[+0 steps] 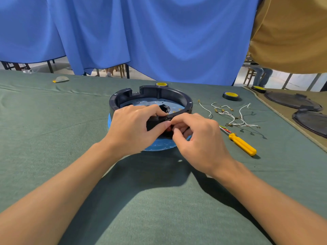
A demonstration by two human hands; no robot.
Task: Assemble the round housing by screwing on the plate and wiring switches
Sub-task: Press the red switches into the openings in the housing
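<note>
Green cloth table [53,121], wrinkled at far left. Blue curtain [141,32] hangs behind the far edge; chair and table legs and a pale floor show under its hem. Crumpled wrapper [61,79] lies near the far-left edge, well apart from the work. Plain cloth runs from there to the centre and down to the near edge under both forearms.

Centre: round housing [155,96], black, open side up, sits on a blue base [159,145]. Metal plate [141,103] lies flat inside it. Left hand [131,128] grips the near wall, fingers curled over the rim, thumb on the outside. Right hand [198,137] touches the same wall just beside it, fingertips curled and pinching a small red part [169,129]; what that part is, cannot tell. A tape roll [161,84] lies behind the housing at the far edge.

Right of the housing: white wires [230,115] with brass terminals lie loose, a second tape roll [230,96] beyond them. Yellow screwdriver [242,144] lies near the right hand, tip toward the housing.

Far right: tan mat [276,110] overlaps the cloth and carries two dark round covers [292,101] and a third tape roll [258,88]. A person in a tan shirt [292,32] stands at the upper right corner.
</note>
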